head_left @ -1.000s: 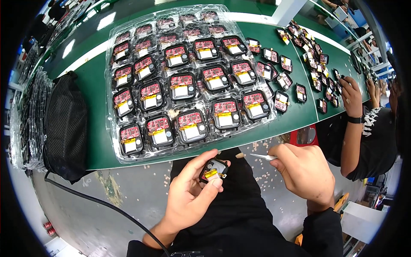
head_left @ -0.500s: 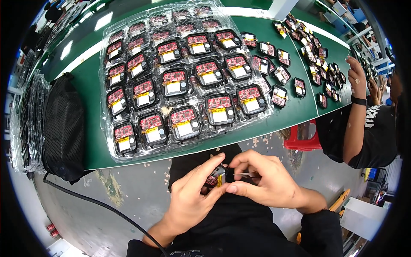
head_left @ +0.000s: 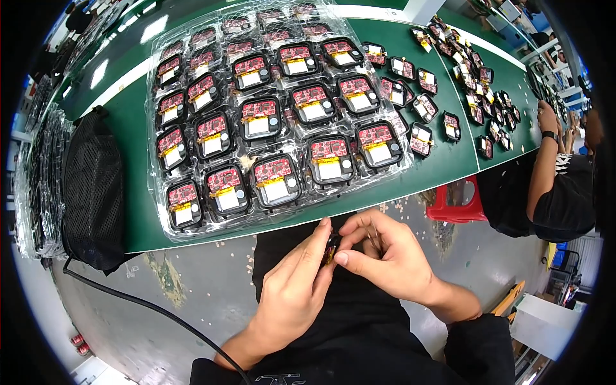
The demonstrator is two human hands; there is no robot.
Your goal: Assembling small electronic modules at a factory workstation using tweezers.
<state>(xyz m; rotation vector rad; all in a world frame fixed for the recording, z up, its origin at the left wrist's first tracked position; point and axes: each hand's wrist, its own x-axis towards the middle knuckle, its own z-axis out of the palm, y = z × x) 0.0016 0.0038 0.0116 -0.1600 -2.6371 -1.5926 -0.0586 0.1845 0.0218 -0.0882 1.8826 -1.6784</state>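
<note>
Above my lap, in front of the table edge, my left hand (head_left: 295, 279) is closed around a small black device housing (head_left: 331, 249). It is turned nearly edge-on, so my fingers hide most of its red circuit board and yellow tape. My right hand (head_left: 394, 256) is closed too, with thumb and forefinger tips at the housing's right side. Among its curled fingers a thin metallic strip, perhaps tweezers (head_left: 374, 240), shows in part. On the table beyond, a clear plastic tray (head_left: 256, 221) holds rows of similar open housings (head_left: 276, 181) with red boards and white rectangles.
Several loose housings (head_left: 421, 140) lie right of the tray, with a denser heap (head_left: 478, 96) farther off. A black mesh bag (head_left: 95, 192) stands at the table's left, a cable (head_left: 160, 309) running from it. Beside a red stool (head_left: 457, 202) sits a co-worker (head_left: 558, 192).
Both my hands have risen slightly toward the table edge. The housing has turned from showing its board to nearly edge-on. The co-worker's raised hand has moved down and away.
</note>
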